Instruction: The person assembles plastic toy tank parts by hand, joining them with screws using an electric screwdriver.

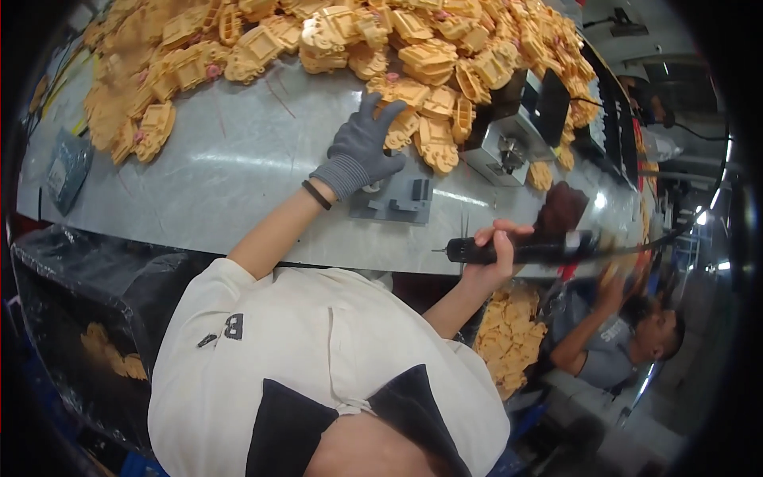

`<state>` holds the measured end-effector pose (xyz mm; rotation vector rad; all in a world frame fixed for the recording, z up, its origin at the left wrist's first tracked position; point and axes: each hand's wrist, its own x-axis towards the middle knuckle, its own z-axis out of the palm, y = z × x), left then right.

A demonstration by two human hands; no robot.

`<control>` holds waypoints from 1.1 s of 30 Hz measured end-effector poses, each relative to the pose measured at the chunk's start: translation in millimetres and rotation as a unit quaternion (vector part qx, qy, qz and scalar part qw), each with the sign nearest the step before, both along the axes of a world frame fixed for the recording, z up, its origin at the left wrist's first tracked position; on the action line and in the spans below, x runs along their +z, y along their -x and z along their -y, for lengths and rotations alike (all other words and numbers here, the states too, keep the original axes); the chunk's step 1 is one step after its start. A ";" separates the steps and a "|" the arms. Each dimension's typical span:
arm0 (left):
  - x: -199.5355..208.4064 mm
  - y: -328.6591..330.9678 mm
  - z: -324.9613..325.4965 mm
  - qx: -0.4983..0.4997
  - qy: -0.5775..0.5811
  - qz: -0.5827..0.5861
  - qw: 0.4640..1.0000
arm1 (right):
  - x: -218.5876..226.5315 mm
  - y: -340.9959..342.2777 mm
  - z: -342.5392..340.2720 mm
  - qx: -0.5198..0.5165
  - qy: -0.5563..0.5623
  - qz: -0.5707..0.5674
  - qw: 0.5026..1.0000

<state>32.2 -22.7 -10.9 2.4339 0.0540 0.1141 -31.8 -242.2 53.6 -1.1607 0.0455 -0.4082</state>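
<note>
My left hand, in a grey knitted glove, reaches to the near edge of a heap of yellow-orange plastic housings. Its fingers are spread against a housing, and I see nothing gripped in them. Just below that hand sits a grey fixture with raised blocks, partly covered by the thumb side of the glove. My bare right hand is wrapped round a black electric screwdriver, held level above the table's front edge. Its thin bit points left, towards the fixture's near side.
A metal box-shaped device stands right of the fixture, with a dark red cloth nearby. Left are a plastic bag and a bin lined in black plastic. More housings lie low at right, near a co-worker.
</note>
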 end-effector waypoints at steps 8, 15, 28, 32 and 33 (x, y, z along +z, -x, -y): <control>5.3 -32.5 7.6 0.066 -0.021 -0.092 0.993 | -26.6 -22.1 -5.7 -0.088 0.058 -0.048 0.993; 21.8 15.4 -46.4 0.004 0.192 0.087 0.978 | -14.8 -9.5 -6.3 -0.102 0.046 -0.015 0.994; 6.5 51.5 -6.6 -0.173 -0.094 0.123 0.973 | -26.1 -11.8 0.7 -0.104 0.043 -0.050 0.992; 2.9 58.6 -9.1 -0.168 -0.059 0.151 0.972 | -27.1 -8.9 3.4 -0.113 0.043 -0.047 0.992; 5.0 60.4 -8.1 -0.167 -0.049 0.152 0.973 | -27.3 -9.2 3.9 -0.115 0.043 -0.048 0.991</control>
